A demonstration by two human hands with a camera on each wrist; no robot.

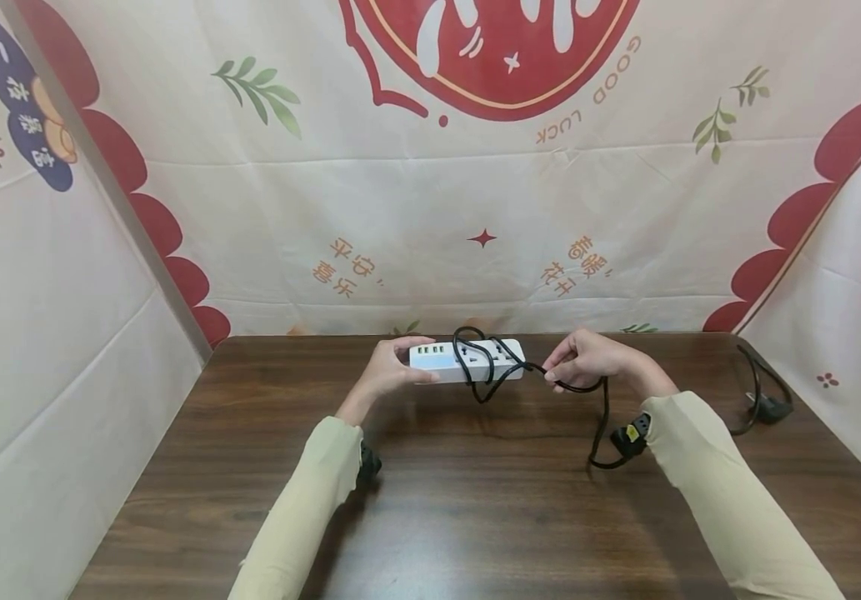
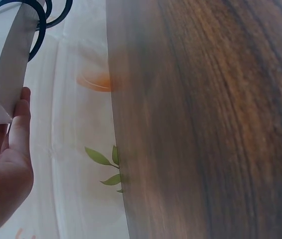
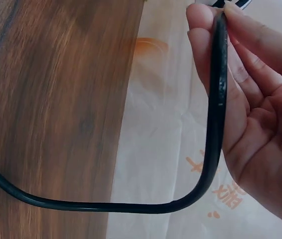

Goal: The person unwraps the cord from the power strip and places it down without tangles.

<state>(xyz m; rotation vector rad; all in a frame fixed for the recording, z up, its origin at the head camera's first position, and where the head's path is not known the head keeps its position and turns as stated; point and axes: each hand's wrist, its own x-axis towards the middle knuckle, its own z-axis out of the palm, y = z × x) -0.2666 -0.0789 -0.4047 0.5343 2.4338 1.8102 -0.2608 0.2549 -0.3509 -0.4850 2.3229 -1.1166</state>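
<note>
One left grip (image 1: pixel 387 365) clasps the power strip (image 1: pixel 440 363), one right grip (image 1: pixel 597 355) pinches black cord (image 3: pixel 216 114)

Head view looking forward and down, close wrist views, all sharing black cable (image 3: pixel 217 109)

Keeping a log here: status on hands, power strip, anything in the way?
Left hand grips white power strip. Right hand pinches black cord. In the way: cord loops across strip.

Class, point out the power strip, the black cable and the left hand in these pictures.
Power strip (image 1: pixel 478 367): head view, white casing between the cable loops.
Black cable (image 3: pixel 217 99): right wrist view, upright stretch above its bend.
Left hand (image 1: pixel 387 367): head view, middle, behind the thumb.
</note>
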